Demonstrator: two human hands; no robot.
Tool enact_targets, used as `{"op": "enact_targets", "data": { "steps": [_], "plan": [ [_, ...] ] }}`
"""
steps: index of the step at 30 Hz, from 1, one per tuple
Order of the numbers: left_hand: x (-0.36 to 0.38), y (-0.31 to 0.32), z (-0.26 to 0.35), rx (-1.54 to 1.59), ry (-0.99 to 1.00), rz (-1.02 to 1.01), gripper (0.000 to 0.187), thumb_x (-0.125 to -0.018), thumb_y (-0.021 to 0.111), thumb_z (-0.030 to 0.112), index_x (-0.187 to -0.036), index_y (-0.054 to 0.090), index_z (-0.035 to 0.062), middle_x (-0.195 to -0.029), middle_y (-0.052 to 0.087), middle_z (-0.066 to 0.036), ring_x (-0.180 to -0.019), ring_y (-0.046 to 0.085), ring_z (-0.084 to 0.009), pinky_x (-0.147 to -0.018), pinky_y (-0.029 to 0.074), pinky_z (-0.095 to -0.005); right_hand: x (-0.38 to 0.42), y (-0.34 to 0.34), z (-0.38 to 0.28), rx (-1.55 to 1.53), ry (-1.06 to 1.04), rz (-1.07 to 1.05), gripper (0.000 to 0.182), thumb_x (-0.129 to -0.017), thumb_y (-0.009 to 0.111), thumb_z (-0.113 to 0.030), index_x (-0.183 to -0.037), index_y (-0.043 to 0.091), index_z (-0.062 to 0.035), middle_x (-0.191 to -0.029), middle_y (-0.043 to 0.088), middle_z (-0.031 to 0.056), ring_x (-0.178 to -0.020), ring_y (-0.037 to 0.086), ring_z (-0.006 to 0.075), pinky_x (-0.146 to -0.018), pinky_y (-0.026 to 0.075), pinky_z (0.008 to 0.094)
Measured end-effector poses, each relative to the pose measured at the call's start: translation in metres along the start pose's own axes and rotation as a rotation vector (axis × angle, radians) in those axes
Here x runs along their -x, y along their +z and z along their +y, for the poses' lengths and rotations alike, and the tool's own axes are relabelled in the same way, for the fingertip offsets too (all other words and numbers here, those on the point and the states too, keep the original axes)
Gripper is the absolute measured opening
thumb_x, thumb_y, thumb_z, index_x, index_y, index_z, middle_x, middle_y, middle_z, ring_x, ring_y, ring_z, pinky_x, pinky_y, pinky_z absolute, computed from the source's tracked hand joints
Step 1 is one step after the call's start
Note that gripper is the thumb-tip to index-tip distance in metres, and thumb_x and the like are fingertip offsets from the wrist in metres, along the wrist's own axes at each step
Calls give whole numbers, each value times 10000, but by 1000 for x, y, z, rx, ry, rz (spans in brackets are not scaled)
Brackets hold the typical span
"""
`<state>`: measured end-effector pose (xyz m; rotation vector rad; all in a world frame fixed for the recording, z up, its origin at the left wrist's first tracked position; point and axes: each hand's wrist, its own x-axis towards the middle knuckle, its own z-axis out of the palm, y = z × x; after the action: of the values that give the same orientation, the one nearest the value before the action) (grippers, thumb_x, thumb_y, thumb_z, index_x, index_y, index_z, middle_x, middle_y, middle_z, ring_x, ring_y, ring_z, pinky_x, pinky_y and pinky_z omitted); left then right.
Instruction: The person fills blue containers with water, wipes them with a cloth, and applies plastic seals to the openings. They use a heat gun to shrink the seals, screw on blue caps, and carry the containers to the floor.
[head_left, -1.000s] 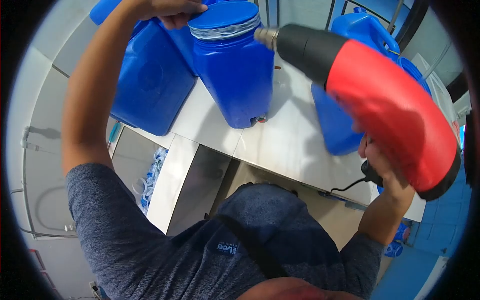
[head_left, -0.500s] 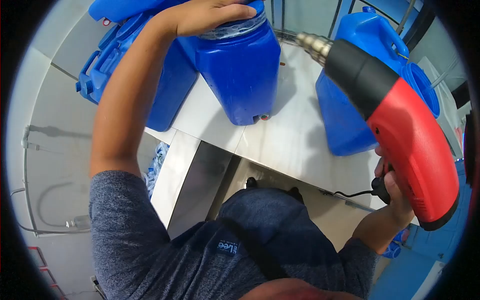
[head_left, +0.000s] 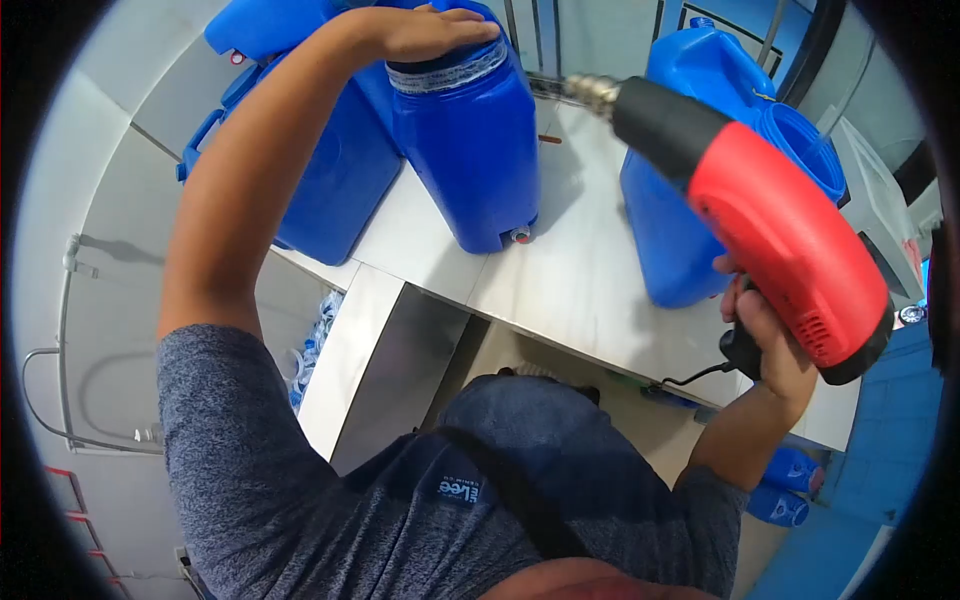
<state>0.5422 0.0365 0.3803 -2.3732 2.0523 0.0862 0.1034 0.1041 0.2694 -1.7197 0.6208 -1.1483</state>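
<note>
A tall blue plastic jug (head_left: 470, 160) stands upright on the counter, with a clear printed shrink band (head_left: 450, 72) around its capped neck. My left hand (head_left: 420, 35) lies on top of the cap, its fingers stretched out flat. My right hand (head_left: 772, 335) is wrapped around the handle of a red and black heat gun (head_left: 790, 230). The gun's metal nozzle (head_left: 592, 92) points left toward the jug's neck, some distance from it. Part of the cap is hidden under my left hand.
Another blue jug (head_left: 665, 225) with an open-mouthed blue container (head_left: 810, 150) stands at right. More blue jugs (head_left: 325, 190) crowd the left. The tiled counter (head_left: 590, 290) has a front edge near my body. Clear plastic wrapping (head_left: 318, 340) lies below left; the gun's cord (head_left: 700, 377) trails below.
The heat gun has moved slightly left and up, its nozzle nearer the jug's neck. My left hand stays on the cap, its fingers now flatter. The view has shifted a little.
</note>
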Motion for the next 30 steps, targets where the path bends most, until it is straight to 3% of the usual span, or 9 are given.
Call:
{"op": "enact_targets", "data": {
  "steps": [2, 4, 5, 9, 11, 16, 18, 20, 30],
  "plan": [
    [4, -35, 6, 417, 229, -482, 857, -935, 237, 761, -1534, 348, 158, -1568, 316, -205, -1456, 289, -370, -1165, 290, -501, -4, 15, 9, 15, 20, 34, 400, -875, 701, -195, -1195, 605, 25, -1025, 661, 141, -717, 580, 158, -647, 477, 316],
    [-8, -1, 9, 324, -71, -51, 919, -913, 252, 792, -1538, 332, 123, -1569, 318, -200, -1455, 299, -346, -1177, 259, -494, -15, 34, 5, -5, 66, 50, 414, -860, 707, -207, -1186, 607, 28, -1014, 662, 144, -722, 601, 165, -652, 494, 318],
    [-23, 7, -3, 512, -70, -273, 939, -895, 273, 813, -1534, 344, 128, -1565, 321, -209, -1455, 290, -367, -1187, 225, -489, -21, 39, 1, -31, 78, 81, 422, -851, 712, -204, -1188, 608, 28, -1014, 664, 150, -719, 603, 168, -645, 496, 320],
    [7, 22, 2, -64, 162, 278, 809, -922, 399, 706, -1467, 435, 110, -1477, 411, -220, -1392, 362, -379, -1150, 283, -486, -22, 24, -3, -22, 100, 76, 477, -823, 728, -211, -1216, 606, 31, -1016, 668, 170, -698, 603, 176, -620, 498, 325],
    [2, 17, -14, 182, 630, 152, 699, -934, 442, 616, -1384, 492, 84, -1358, 494, -199, -1295, 459, -343, -1128, 325, -428, -18, 27, -4, -31, 104, 90, 499, -810, 725, -187, -1237, 598, 38, -1011, 667, 169, -700, 601, 176, -627, 496, 323],
    [-38, -12, -4, 771, 602, -475, 765, -933, 455, 631, -1388, 477, 17, -1259, 579, -193, -1230, 540, -313, -1105, 364, -347, -14, 28, -4, -22, 83, 128, 417, -813, 710, -164, -1172, 630, 33, -960, 674, 119, -707, 609, 158, -642, 490, 299],
    [1, -22, 34, 573, 275, -115, 603, -995, 401, 461, -1448, 430, 64, -1441, 451, -213, -1347, 421, -329, -1111, 350, -464, -5, 15, -1, 64, 117, 120, 524, -839, 702, -291, -1217, 593, 55, -1005, 660, 152, -690, 600, 174, -640, 477, 306],
    [17, 9, 25, -2, 97, 321, 995, -895, 421, 749, -1544, 260, 12, -1465, 442, -274, -1374, 429, -377, -1156, 300, -392, 5, 2, 0, 154, 47, -7, 535, -867, 677, -344, -1214, 589, 53, -1007, 654, 143, -717, 601, 179, -649, 470, 300],
    [28, 9, -37, -138, 786, 462, 987, -807, 681, 616, -1528, 315, 52, -1506, 393, -224, -1429, 328, -386, -1181, 249, -434, -21, 41, 29, 286, -121, 70, 182, -896, 633, -63, -1047, 646, 38, -856, 664, 97, -694, 607, 162, -639, 497, 301]
  ]
}}
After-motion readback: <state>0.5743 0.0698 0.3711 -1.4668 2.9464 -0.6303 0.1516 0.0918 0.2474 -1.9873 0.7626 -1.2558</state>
